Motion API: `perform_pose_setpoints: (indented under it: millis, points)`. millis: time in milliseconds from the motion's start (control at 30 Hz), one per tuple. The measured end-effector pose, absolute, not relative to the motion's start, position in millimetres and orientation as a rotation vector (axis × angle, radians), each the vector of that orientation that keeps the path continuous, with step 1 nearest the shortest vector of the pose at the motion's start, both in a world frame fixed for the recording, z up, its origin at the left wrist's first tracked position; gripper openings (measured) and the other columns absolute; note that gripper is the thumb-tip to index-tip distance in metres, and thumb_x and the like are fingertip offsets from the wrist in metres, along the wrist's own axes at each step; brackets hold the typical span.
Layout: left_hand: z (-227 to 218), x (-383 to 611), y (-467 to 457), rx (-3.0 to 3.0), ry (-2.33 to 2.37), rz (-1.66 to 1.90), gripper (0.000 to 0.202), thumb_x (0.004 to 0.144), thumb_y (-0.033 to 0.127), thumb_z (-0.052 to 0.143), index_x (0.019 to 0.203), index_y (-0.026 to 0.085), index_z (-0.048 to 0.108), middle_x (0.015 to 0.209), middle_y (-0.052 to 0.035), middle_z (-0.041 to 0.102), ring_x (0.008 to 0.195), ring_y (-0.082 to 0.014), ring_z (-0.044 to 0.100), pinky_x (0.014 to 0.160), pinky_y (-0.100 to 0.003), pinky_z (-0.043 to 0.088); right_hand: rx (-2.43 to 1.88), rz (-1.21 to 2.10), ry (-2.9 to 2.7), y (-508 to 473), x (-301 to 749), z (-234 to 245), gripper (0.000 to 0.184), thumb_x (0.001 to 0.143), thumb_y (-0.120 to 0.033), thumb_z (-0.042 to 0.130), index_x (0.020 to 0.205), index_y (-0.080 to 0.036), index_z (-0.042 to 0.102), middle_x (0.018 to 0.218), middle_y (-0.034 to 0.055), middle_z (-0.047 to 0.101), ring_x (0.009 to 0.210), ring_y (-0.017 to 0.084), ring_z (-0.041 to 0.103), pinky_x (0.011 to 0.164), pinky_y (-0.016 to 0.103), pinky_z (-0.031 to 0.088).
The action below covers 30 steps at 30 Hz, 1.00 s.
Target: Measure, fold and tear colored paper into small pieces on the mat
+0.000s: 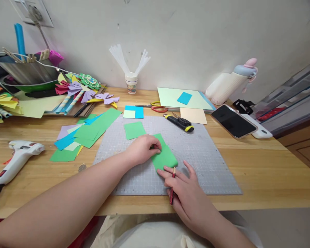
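A folded sheet of green paper (165, 155) lies on the grey cutting mat (209, 172). My left hand (144, 148) reaches across from the left, its fingers curled and pinched on the paper's left part. My right hand (183, 189) has a short red and black pencil (172, 193) tucked between its fingers, point upward. Its forefinger and middle fingertips press at the paper's near edge, where the fold bulges slightly. A smaller green paper square (134, 130) rests on the mat just beyond my left hand.
A yellow and black utility knife (179, 123) and scissors (158, 107) lie toward the back. Coloured paper scraps (85, 134) and a glue gun (18, 162) are at left. A paper cup (131, 84) holds white strips. A phone (234, 120) leans at right.
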<state>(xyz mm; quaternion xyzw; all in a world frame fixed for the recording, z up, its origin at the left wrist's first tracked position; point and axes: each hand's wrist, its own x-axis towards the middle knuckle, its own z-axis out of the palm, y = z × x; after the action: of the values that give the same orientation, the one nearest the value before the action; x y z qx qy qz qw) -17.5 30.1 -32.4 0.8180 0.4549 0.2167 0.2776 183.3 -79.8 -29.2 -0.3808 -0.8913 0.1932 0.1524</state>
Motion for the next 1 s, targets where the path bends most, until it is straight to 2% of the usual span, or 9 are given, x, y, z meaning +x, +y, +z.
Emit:
perform_pose_setpoints:
  millis: [300,533,1000]
  points:
    - [-35.3,-20.5,38.7,2.114,1.199,0.529,0.007,0.075,0.022,0.068,0.081,0.019,0.069,0.069,0.0026,0.063,0.063,-0.0107,0.054,0.058,-0.023,0.041,-1.094,0.543,-2.56,-79.8,184.5,-31.8,0.028,0.08,-0.003,0.04,0.099,-0.024,0.044,0.135,0.0049,0.058,0.13,0.022,0.045,0.11,0.062,0.007]
    - [-34.0,-20.3,38.3,2.088,1.199,0.532,0.006,0.074,0.022,0.069,0.08,0.019,0.069,0.069,0.0026,0.063,0.062,-0.0105,0.053,0.058,-0.023,0.041,-1.084,0.535,-2.547,-80.2,184.2,-29.8,0.028,0.079,-0.003,0.041,0.098,-0.024,0.045,0.132,0.0042,0.06,0.128,0.022,0.048,0.11,0.063,0.012]
    - [-35.8,-22.1,39.3,2.079,1.187,0.535,0.007,0.075,0.021,0.069,0.081,0.02,0.069,0.072,0.0021,0.064,0.066,-0.0114,0.055,0.062,-0.024,0.042,-1.08,0.565,-2.547,-80.4,185.0,-29.0,0.026,0.081,-0.004,0.04,0.097,-0.024,0.043,0.133,0.0039,0.059,0.128,0.022,0.046,0.109,0.063,0.009]
